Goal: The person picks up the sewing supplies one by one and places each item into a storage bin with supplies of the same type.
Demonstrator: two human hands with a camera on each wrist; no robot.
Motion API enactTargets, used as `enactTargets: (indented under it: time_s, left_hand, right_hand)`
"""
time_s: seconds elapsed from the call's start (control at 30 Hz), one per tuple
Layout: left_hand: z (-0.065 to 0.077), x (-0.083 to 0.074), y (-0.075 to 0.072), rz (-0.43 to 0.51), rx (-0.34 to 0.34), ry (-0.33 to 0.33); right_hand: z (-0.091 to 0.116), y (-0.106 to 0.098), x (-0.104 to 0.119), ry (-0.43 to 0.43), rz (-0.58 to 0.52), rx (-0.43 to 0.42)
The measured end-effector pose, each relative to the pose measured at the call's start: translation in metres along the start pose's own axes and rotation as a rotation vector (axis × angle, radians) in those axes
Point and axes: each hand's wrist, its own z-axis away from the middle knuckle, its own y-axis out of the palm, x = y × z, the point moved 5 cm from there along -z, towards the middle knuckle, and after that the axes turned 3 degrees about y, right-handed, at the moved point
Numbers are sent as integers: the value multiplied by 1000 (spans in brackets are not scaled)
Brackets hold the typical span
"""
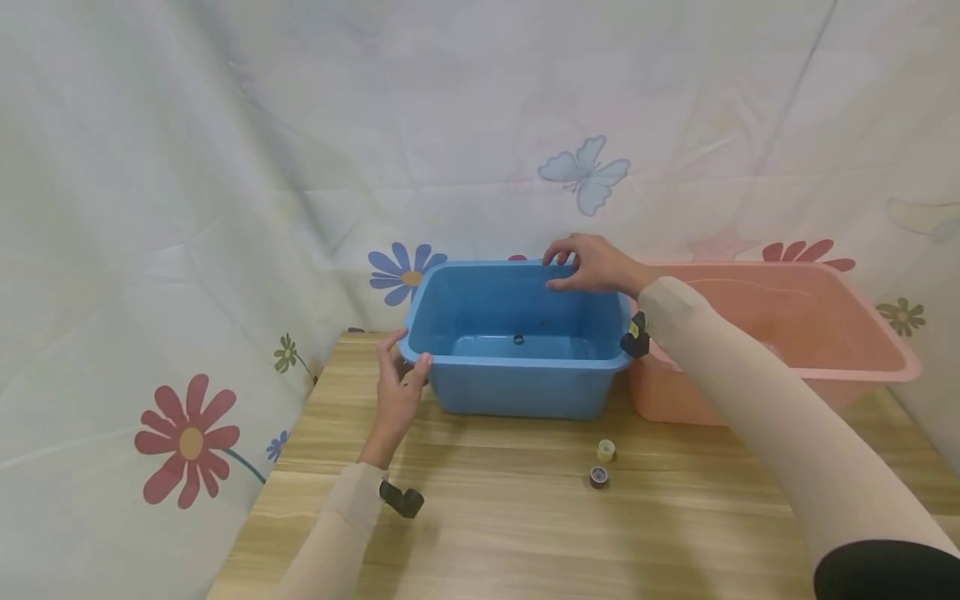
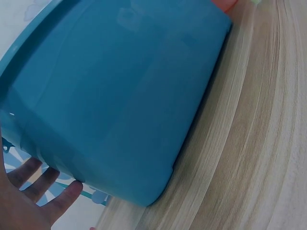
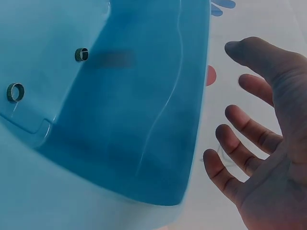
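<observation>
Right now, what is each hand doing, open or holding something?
Left hand: open, fingers at the near left corner of the blue tub.
Right hand: open, fingers spread over the tub's far rim, gripping nothing.

- Head view looks forward and down from above the wooden table [image 1: 525, 533], taking in the whole scene.
- Left wrist view sits close against the blue plastic tub's [image 2: 120, 96] outer wall.
- Right wrist view looks closely into that tub's inside, shared by all views.

Both hands [image 1: 393, 392] [image 1: 596, 264] open, fingers relaxed
</observation>
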Motion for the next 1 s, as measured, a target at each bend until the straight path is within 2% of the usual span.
enactTargets:
  time_s: [0.37,0.47,0.63,0.8,1.0]
  left_hand:
    - [2,-4,2,-9,-32,45]
    - [4,-8,1,-13,-26,30]
    - [3,-8,1,-14,-13,21]
    - [2,-5,2,-10,-25,50]
    - [2,-2,1,1,-19,30]
  right_hand:
    - [5,-1,2,-24,-6,1]
    - [7,-1,5,-33,-11,5]
    - [12,-4,8,-80,-20,3]
    - [26,-11,13,-105,-45,-10]
    - [50,-15,16,-127,-85,-15]
